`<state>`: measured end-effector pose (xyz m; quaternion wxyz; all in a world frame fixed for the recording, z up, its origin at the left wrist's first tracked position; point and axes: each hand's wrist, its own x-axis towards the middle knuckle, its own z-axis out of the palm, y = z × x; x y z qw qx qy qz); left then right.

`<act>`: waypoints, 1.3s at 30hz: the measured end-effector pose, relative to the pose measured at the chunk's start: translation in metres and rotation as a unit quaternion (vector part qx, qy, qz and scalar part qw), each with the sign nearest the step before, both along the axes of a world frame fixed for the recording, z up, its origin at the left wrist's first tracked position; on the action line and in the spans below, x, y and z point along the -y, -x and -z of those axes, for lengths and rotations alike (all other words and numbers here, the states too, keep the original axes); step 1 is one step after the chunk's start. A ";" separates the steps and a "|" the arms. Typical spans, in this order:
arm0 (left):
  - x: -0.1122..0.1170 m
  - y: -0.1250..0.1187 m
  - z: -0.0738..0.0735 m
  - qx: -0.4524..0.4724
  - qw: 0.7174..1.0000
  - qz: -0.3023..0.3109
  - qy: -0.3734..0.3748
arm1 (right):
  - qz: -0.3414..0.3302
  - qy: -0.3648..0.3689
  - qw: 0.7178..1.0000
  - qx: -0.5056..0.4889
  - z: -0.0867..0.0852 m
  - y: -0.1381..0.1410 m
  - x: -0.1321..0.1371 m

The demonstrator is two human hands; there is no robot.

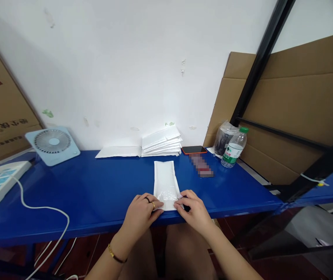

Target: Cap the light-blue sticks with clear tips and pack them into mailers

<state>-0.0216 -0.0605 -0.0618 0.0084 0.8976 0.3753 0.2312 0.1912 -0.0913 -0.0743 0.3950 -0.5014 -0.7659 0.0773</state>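
A white padded envelope lies flat on the blue table, its near end by the front edge. Clear, shiny film shows across its lower part. My left hand, with rings and a bracelet, pinches the near left corner. At the near right corner, my right hand has thumb and fingers closed on the edge. Behind it, against the wall, leans a fanned stack of similar white envelopes, with a flat white one to its left.
A light blue fan and a white power strip with a trailing cable stand left. Back right are a phone, a blurred item, a plastic bag and a water bottle. A black post rises beside cardboard.
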 end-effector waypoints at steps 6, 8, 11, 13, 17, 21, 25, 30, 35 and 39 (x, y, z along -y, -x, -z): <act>-0.012 -0.007 -0.004 -0.047 0.998 0.000 -0.050 | 0.015 -0.063 0.983 0.173 -0.012 0.021 0.000; -0.013 -0.008 -0.004 -0.046 0.998 0.001 -0.052 | 0.007 -0.056 0.978 0.202 -0.011 0.027 -0.004; -0.011 -0.006 -0.003 -0.035 0.998 0.012 -0.056 | 0.000 -0.051 0.977 0.206 -0.006 0.028 -0.009; -0.011 -0.004 -0.001 -0.028 0.998 0.018 -0.060 | -0.007 -0.054 0.978 0.201 -0.004 0.025 -0.009; -0.014 0.002 0.007 -0.028 0.997 0.036 -0.069 | -0.032 -0.062 0.977 0.201 -0.005 0.015 -0.007; -0.015 0.006 0.009 -0.032 0.996 0.048 -0.063 | -0.044 -0.065 0.977 0.198 -0.001 0.002 -0.004; -0.016 0.007 0.008 -0.019 0.998 0.053 -0.041 | -0.055 -0.068 0.978 0.189 0.005 -0.007 -0.005; -0.017 0.006 0.006 -0.022 0.998 0.056 -0.033 | -0.056 -0.072 0.976 0.199 -0.002 -0.003 -0.005; -0.011 0.000 -0.006 -0.015 0.996 0.034 -0.076 | 0.011 -0.102 0.952 0.289 -0.018 0.019 -0.005; -0.012 0.000 -0.018 0.110 0.991 0.014 -0.077 | 0.009 -0.156 0.944 0.292 -0.046 0.028 -0.013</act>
